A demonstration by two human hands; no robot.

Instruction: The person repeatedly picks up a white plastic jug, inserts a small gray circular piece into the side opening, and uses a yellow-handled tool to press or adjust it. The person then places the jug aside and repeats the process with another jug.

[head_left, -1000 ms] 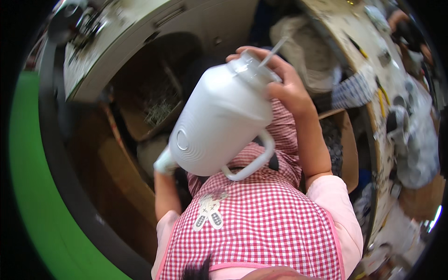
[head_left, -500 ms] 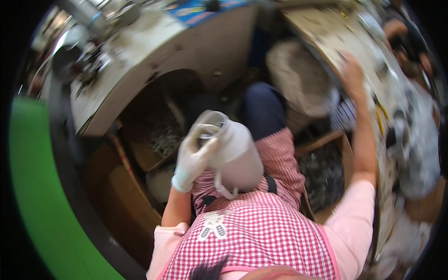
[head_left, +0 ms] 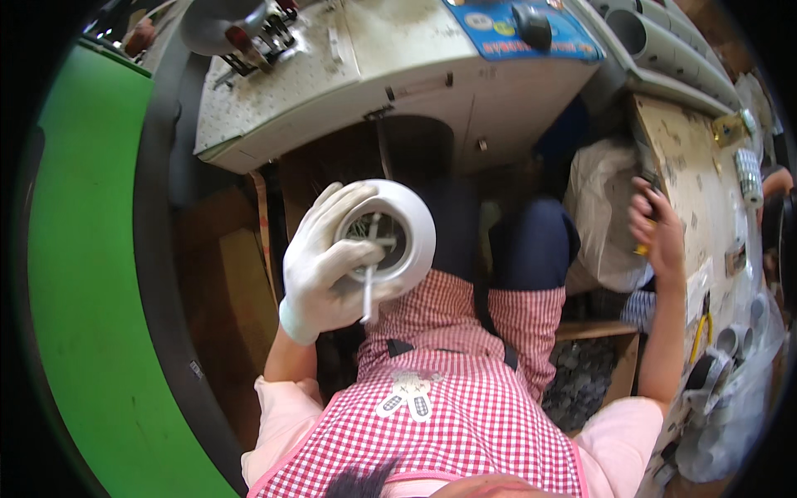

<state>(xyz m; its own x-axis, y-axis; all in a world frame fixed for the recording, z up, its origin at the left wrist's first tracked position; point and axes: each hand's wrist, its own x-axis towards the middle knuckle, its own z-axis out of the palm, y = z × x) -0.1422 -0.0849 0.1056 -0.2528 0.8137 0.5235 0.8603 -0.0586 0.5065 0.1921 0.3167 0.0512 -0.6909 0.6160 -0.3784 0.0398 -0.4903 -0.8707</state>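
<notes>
My left hand, in a white glove, is closed round a white round plastic housing above my lap. Its circular opening faces up, showing white cross-shaped ribs inside. A thin white rod-like piece sticks out beside my gloved fingers. Off to the right, my bare right hand is closed on a small hand tool with a dark upper part and a yellow lower end. Blur hides its exact kind. That hand is at the edge of the right-hand worktable, apart from the housing.
Yellow-handled pliers lie on the right-hand table beside plastic-wrapped parts. A pale sack and a box of small dark pieces stand below. Ahead is a white bench with a metal device; a green surface runs along the left.
The housing has turned so its opening shows from above. My right hand has drawn back from the table top, and a tool now shows in it. The whole view has shifted.
</notes>
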